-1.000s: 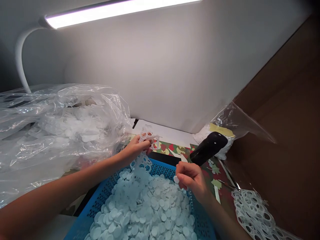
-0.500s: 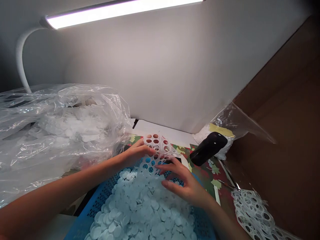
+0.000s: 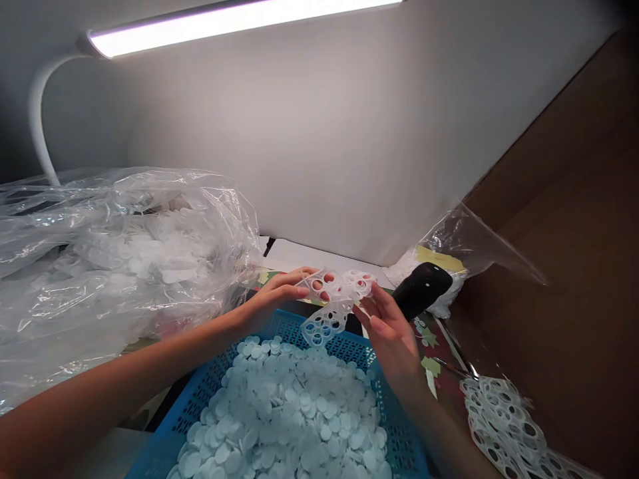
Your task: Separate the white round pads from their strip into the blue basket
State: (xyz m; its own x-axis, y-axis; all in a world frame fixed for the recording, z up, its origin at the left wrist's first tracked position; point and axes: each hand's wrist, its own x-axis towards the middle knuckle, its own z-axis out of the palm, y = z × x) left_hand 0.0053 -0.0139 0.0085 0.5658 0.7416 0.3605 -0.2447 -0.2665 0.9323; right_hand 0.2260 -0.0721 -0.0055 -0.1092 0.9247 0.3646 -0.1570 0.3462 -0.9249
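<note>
A thin white translucent sheet punched with round holes [image 3: 327,313] hangs above the far end of a blue plastic basket [image 3: 294,321]. My left hand [image 3: 284,291] pinches its left edge between thumb and fingers. On the sheet's right edge, my right hand [image 3: 390,326] has its fingers closed, palm turned partly up. Below both hands the basket holds a heap of small white discs [image 3: 284,412]. The sheet is folded and twisted, so some of its holes overlap.
A big clear plastic bag [image 3: 150,246] of white pieces fills the left side. To the right stand a black cylindrical object [image 3: 422,289], a smaller clear bag [image 3: 449,246] and a pile of holed sheets [image 3: 504,419]. A lit lamp [image 3: 239,23] hangs overhead.
My right hand has moved right and up from over the discs and now grips the sheet's right side. The sheet has shifted right and become folded.
</note>
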